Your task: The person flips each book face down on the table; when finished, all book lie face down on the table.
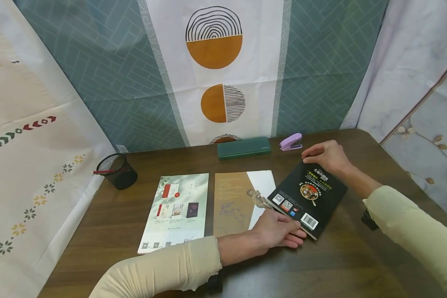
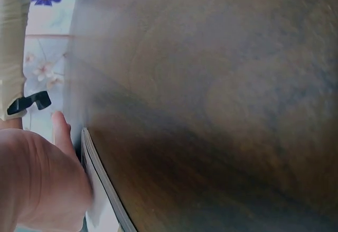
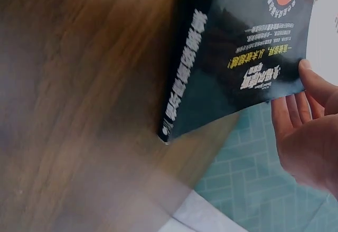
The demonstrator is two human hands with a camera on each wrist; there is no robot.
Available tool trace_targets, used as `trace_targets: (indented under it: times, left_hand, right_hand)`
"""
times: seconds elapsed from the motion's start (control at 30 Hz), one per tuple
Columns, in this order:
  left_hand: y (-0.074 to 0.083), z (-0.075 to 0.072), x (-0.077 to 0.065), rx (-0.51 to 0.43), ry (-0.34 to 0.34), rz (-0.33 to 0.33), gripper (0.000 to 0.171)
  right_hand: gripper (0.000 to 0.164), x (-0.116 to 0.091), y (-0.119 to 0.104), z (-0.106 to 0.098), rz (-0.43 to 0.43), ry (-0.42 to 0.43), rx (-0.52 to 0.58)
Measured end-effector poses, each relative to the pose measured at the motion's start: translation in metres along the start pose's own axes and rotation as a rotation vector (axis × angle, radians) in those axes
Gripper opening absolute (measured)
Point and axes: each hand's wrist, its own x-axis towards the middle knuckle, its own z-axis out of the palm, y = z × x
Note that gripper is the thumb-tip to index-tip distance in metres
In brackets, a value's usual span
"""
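A black paperback (image 1: pixel 308 196) with a barcode and a round food picture lies tilted over the right edge of a brown-and-white booklet (image 1: pixel 232 198). At its upper corner, my right hand (image 1: pixel 325 156) pinches the cover between thumb and fingers. That grip shows in the right wrist view, where the right hand (image 3: pixel 311 137) holds the book (image 3: pixel 243 47) by a corner, spine towards the table. My left hand (image 1: pixel 277 231) is at the book's lower edge, its relaxed fingers touching along it. In the left wrist view the left hand (image 2: pixel 45 179) is above white booklet pages (image 2: pixel 103 195).
A pale green booklet (image 1: pixel 176 211) lies to the left on the wooden table (image 1: pixel 357 265). Behind are a dark green case (image 1: pixel 243 148) and a purple stapler (image 1: pixel 291 142). A black mesh pen cup (image 1: pixel 121 176) with a red pencil stands at the far left.
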Motion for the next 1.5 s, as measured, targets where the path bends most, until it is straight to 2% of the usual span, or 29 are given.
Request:
trace_targets:
  times: [0.3,0.6,0.8,0.97,1.1,1.3,1.37,1.5]
  left_hand:
    - [-0.003,-0.002,0.005,-0.006,-0.048,-0.056,0.018]
    - [0.002,-0.005,0.000,0.039,-0.082,-0.075,0.019]
    - [0.009,-0.011,-0.002,0.080,-0.151,-0.105,0.025]
    - [0.017,-0.018,-0.002,0.133,-0.234,-0.114,0.024]
    - [0.026,-0.025,-0.003,0.204,-0.285,-0.077,0.021]
    - [0.042,-0.039,0.001,0.446,-0.322,0.010,0.025]
    - [0.045,-0.044,0.003,0.538,-0.312,0.072,0.027]
    - [0.050,-0.055,0.011,0.689,-0.269,0.253,0.036]
  right_hand:
    - [0.027,0.004,0.007,0.012,0.001,-0.044,0.009]
    - [0.034,0.003,0.013,0.018,-0.006,-0.085,0.024]
    - [0.041,-0.001,0.015,0.022,-0.005,-0.122,0.039]
    - [0.049,-0.005,0.016,0.019,-0.033,-0.135,0.021]
    - [0.058,-0.010,0.017,0.012,-0.052,-0.154,0.020]
    - [0.076,-0.017,0.026,-0.001,-0.083,-0.238,0.033]
    - [0.083,-0.020,0.029,-0.005,-0.092,-0.280,0.028]
    - [0.094,-0.028,0.037,-0.015,-0.123,-0.358,0.027]
